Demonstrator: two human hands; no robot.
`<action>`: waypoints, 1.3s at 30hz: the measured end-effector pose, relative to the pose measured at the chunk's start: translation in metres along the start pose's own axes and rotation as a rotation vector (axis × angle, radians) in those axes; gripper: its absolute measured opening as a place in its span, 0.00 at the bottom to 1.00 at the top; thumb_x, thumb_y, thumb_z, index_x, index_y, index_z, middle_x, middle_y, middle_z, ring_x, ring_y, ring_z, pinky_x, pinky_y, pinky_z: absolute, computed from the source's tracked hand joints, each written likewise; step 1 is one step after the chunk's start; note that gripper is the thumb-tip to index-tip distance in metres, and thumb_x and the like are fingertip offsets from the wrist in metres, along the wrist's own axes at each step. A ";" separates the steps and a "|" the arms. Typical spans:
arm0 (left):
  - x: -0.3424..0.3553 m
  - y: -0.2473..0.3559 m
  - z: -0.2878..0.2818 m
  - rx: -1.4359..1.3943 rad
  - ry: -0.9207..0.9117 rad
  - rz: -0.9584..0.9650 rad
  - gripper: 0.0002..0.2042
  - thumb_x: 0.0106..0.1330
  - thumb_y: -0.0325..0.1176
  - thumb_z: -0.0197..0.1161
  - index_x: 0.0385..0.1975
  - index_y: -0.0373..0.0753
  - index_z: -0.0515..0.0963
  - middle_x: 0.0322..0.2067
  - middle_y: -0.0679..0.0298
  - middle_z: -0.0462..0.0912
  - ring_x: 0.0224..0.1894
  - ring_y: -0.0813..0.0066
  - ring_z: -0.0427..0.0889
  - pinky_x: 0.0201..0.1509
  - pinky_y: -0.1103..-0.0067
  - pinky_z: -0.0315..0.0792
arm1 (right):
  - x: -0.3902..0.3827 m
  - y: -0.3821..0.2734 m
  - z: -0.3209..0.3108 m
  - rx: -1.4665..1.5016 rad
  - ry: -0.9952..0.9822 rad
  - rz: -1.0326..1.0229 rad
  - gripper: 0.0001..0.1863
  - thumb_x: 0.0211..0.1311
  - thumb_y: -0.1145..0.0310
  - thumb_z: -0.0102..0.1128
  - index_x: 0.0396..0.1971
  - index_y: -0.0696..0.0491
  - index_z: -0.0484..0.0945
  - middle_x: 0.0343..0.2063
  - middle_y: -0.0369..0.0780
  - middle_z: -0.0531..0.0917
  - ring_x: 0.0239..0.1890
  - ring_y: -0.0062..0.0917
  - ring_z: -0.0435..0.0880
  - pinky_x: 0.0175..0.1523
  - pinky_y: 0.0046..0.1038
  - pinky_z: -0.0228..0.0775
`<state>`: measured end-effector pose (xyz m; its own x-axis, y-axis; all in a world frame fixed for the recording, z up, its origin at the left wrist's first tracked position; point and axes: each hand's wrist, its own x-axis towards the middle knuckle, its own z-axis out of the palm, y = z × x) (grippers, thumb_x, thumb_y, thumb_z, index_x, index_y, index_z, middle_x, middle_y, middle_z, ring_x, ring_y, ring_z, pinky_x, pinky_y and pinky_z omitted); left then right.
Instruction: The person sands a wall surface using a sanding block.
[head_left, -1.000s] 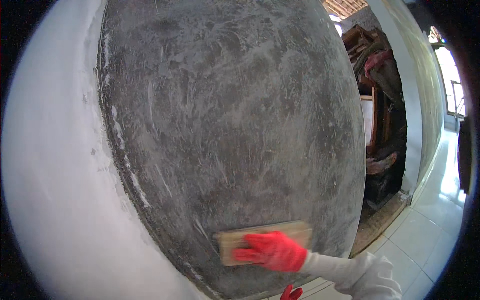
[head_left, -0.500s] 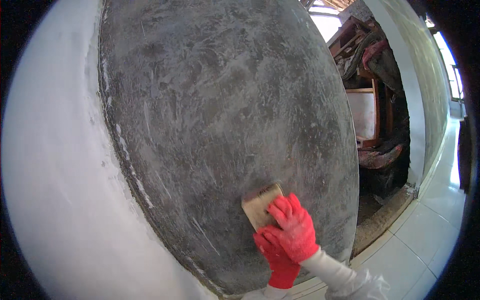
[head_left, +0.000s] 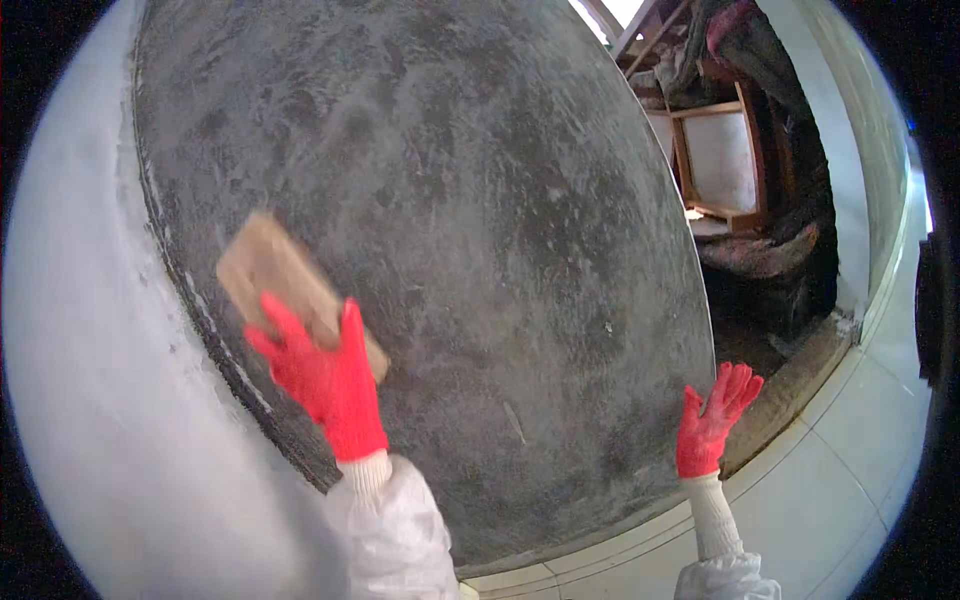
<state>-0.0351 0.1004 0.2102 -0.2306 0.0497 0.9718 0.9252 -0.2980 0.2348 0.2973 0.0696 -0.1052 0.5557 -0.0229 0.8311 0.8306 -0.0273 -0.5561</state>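
Note:
A tan, rectangular wooden block, smeared by motion, lies against the grey wall surface at the left. My left hand, in a red glove, grips the block near its lower end, with the thumb on the right side. What the block's underside is like is hidden. Well apart from it, my right hand, also red-gloved, is open with its fingers spread at the wall's lower right edge. It holds nothing.
A white wall borders the grey surface on the left. On the right, a doorway shows wooden frames and dark, piled material beyond a rough sill. Pale floor tiles run along the lower right.
Both hands were together on the block near the lower middle. My left hand has carried it up and left; my right hand has let go and moved right. The view has shifted too.

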 end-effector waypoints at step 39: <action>-0.230 -0.003 -0.015 -0.165 -0.573 0.734 0.39 0.46 0.38 0.76 0.64 0.63 0.70 0.61 0.46 0.64 0.57 0.37 0.69 0.54 0.52 0.67 | 0.042 0.012 0.036 0.414 0.008 0.369 0.22 0.76 0.57 0.48 0.62 0.52 0.75 0.71 0.47 0.62 0.76 0.40 0.51 0.77 0.36 0.45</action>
<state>0.0112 0.0759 -0.0147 0.6159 0.2437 0.7492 0.7162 -0.5694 -0.4035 0.3323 0.1042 -0.0767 0.8138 0.0354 0.5801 0.5262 0.3789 -0.7612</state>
